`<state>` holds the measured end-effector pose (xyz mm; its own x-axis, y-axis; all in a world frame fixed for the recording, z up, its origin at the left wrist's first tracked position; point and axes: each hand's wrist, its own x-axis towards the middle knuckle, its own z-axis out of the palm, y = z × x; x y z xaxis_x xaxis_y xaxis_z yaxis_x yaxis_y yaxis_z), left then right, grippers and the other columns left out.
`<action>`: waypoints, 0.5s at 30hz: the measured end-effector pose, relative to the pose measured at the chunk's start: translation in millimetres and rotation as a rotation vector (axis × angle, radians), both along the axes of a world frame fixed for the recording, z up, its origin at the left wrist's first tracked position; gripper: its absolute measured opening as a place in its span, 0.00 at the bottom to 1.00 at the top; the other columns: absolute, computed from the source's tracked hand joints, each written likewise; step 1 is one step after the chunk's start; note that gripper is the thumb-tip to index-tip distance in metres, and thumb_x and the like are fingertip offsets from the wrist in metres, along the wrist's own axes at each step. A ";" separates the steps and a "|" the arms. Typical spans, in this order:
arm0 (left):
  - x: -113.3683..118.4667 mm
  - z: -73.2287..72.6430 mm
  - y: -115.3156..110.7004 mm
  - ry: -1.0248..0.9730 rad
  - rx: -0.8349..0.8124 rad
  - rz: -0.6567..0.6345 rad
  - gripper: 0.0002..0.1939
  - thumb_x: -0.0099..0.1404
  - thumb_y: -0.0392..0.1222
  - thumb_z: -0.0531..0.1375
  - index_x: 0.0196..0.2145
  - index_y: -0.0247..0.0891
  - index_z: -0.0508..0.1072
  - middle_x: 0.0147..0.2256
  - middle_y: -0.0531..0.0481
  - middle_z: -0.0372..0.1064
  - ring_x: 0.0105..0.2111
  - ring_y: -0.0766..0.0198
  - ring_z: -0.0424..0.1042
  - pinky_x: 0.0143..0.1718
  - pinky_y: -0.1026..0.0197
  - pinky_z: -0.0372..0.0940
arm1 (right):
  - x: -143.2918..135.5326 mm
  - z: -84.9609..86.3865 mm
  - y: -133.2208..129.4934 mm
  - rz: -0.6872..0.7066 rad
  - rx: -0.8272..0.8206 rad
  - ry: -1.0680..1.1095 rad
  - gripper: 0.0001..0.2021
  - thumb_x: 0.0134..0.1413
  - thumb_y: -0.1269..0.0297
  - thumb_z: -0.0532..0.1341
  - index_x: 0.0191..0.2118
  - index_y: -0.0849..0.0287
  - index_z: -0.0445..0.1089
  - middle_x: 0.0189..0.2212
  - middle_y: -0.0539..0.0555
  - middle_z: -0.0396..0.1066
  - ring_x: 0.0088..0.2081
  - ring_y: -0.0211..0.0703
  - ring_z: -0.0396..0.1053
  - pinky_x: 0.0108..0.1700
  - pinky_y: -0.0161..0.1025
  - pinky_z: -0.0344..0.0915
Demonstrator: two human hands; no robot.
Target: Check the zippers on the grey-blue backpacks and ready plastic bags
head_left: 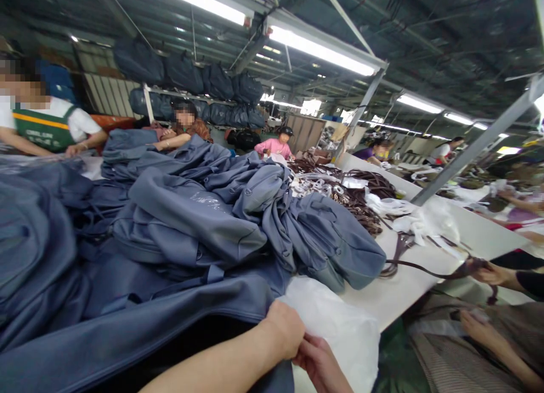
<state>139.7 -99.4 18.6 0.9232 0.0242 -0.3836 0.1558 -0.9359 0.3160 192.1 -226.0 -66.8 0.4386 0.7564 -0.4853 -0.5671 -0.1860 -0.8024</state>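
Note:
In the head view, my left hand point(284, 328) is closed at the right edge of an open blue-grey bag point(170, 319) with a dark inside. My right hand point(313, 353) meets it just to the right, fingers pinched together. Whatever is between the fingers of either hand is too small or hidden to name. Beside and beyond both hands, a white plastic bag point(340, 319) lies on the table. More blue-grey bags point(195, 217) are heaped behind the open one.
The white table point(403, 274) carries brown straps point(365, 212) and white plastic. At right, a co-worker's hands point(488, 274) hold a brown strap. Other people sit across the table. A slanted metal post point(463, 155) rises at right.

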 end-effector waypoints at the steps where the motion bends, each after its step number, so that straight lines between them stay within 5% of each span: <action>1: -6.3 11.5 7.4 -0.005 0.000 0.010 0.14 0.59 0.38 0.66 0.43 0.29 0.77 0.43 0.31 0.76 0.47 0.43 0.75 0.48 0.47 0.70 | -2.1 7.0 2.6 -0.019 0.019 0.032 0.22 0.35 0.50 0.76 0.31 0.64 0.78 0.23 0.52 0.73 0.24 0.33 0.65 0.29 0.32 0.63; 5: -39.7 56.7 36.0 -0.080 -0.022 0.062 0.20 0.62 0.40 0.62 0.52 0.34 0.72 0.47 0.36 0.76 0.48 0.44 0.75 0.46 0.50 0.71 | -11.1 36.7 14.1 -0.077 0.094 0.097 0.18 0.38 0.55 0.76 0.29 0.61 0.74 0.21 0.46 0.66 0.21 0.30 0.59 0.29 0.33 0.65; 8: -64.3 84.6 47.7 -0.129 -0.016 0.107 0.13 0.64 0.38 0.58 0.46 0.40 0.75 0.45 0.42 0.77 0.48 0.46 0.76 0.46 0.50 0.71 | -19.5 58.1 25.2 -0.066 0.162 0.089 0.17 0.42 0.55 0.75 0.29 0.60 0.71 0.20 0.44 0.62 0.21 0.30 0.58 0.29 0.33 0.65; 15: -84.3 122.4 36.0 -0.113 0.085 0.256 0.12 0.62 0.34 0.62 0.44 0.32 0.76 0.41 0.37 0.78 0.43 0.44 0.78 0.42 0.50 0.73 | -30.1 86.4 41.9 0.016 0.190 -0.019 0.19 0.41 0.53 0.75 0.28 0.60 0.69 0.23 0.46 0.64 0.23 0.31 0.59 0.29 0.34 0.64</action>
